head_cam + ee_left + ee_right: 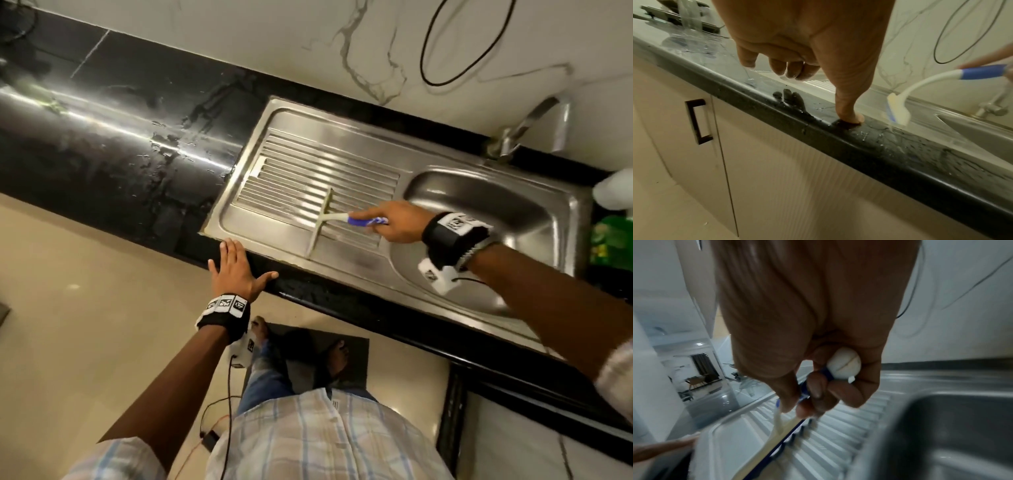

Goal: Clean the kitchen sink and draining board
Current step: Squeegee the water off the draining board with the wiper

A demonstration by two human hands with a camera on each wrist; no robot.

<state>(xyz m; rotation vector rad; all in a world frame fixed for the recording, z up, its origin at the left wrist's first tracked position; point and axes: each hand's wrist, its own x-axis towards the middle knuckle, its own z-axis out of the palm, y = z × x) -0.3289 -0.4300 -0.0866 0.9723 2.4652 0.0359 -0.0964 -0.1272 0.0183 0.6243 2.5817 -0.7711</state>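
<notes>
A steel sink unit lies in the black counter: a ribbed draining board on the left and a sink bowl on the right. My right hand grips the blue-and-white handle of a squeegee, whose long pale blade lies across the ribs. In the right wrist view the fingers curl round the handle above the draining board. My left hand rests flat and spread on the counter's front edge, beside the board's near corner. The left wrist view shows the thumb pressing the wet counter and the squeegee close by.
A tap stands behind the bowl. A white bottle and a green packet sit at the right end. Water drops lie on the black counter to the left. A cupboard door with a dark handle is below.
</notes>
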